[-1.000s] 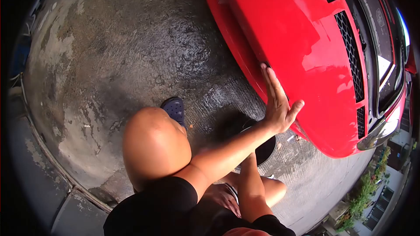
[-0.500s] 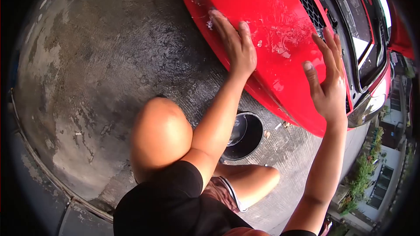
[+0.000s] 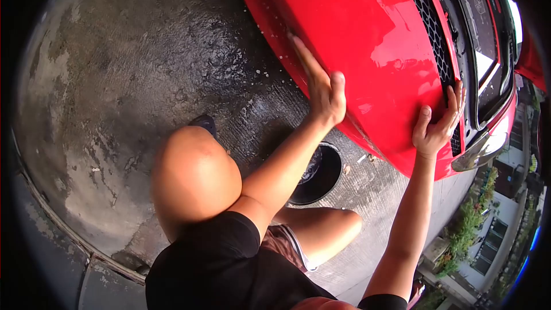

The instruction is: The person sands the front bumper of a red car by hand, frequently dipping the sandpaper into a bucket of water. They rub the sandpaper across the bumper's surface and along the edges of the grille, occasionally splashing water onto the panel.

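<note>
A wet, shiny red car panel (image 3: 356,34) fills the upper right, with a black honeycomb grille (image 3: 431,34) set into it. My left hand (image 3: 324,89) is at the panel's lower left edge, fingers stretched out and thumb raised, holding nothing. Farther right, my right hand (image 3: 439,126) rests with spread fingers on the panel beside the grille, its fingertips over the grille's lower part. Whether the left fingers press on the panel or hover just off it is hard to tell. Below my left forearm stands a black bucket (image 3: 332,181) with some water in it.
Wet, stained concrete floor (image 3: 126,80) spreads out on the left. My bent knee (image 3: 198,175) is beside my left arm. The car's dark windshield (image 3: 488,34) and a headlight (image 3: 473,152) are on the right. Plants (image 3: 473,218) and a building lie beyond.
Both hands have moved down toward me, and the right has come to the grille's lower end. Splashed water on the panel has thinned to a smooth sheen, and droplets show by its left edge.
</note>
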`<action>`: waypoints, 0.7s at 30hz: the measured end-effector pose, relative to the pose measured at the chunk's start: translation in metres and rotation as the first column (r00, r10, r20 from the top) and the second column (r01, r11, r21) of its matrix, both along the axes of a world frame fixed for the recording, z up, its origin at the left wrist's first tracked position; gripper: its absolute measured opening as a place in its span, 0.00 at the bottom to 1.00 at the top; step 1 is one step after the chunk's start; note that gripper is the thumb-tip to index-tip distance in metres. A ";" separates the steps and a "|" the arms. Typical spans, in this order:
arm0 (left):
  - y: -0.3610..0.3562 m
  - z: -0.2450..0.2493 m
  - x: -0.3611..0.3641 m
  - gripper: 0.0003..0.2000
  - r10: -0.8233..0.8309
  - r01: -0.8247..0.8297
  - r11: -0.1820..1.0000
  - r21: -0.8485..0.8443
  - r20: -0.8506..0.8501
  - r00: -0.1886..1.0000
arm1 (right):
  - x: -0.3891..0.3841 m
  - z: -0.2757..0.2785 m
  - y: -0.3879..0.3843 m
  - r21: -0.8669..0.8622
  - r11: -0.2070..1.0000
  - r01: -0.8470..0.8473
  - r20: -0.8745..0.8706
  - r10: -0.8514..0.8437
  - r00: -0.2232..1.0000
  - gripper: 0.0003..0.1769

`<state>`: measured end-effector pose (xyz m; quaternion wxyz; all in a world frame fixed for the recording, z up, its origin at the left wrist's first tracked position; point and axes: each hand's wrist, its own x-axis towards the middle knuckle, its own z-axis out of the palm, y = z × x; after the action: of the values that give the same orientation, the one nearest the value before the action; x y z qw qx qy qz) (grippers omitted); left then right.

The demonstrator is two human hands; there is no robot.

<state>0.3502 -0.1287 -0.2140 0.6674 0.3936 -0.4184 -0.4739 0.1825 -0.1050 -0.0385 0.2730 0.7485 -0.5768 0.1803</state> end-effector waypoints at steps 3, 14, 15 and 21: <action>0.047 0.011 -0.038 0.65 -0.048 0.047 0.998 -0.048 -0.019 0.999 | -0.007 -0.001 -0.010 -0.034 0.999 -0.030 0.016 0.030 0.999 0.36; 0.038 -0.010 -0.020 0.65 -0.127 0.125 0.992 -0.031 -0.061 0.990 | -0.005 -0.001 -0.006 -0.030 0.998 -0.056 0.020 0.056 0.998 0.37; 0.028 -0.017 -0.020 0.66 -0.111 0.109 0.994 -0.027 -0.043 0.993 | -0.004 -0.002 -0.005 -0.028 0.998 -0.055 0.027 0.056 0.998 0.37; 0.034 -0.016 -0.013 0.64 -0.140 0.140 0.990 0.001 -0.011 0.990 | -0.004 -0.003 -0.007 -0.046 0.998 -0.051 0.026 0.052 0.998 0.36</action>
<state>0.3371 -0.0943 -0.2297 0.6343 0.3613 -0.4409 -0.5222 0.1780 -0.1117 -0.0414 0.2772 0.7541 -0.5569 0.2106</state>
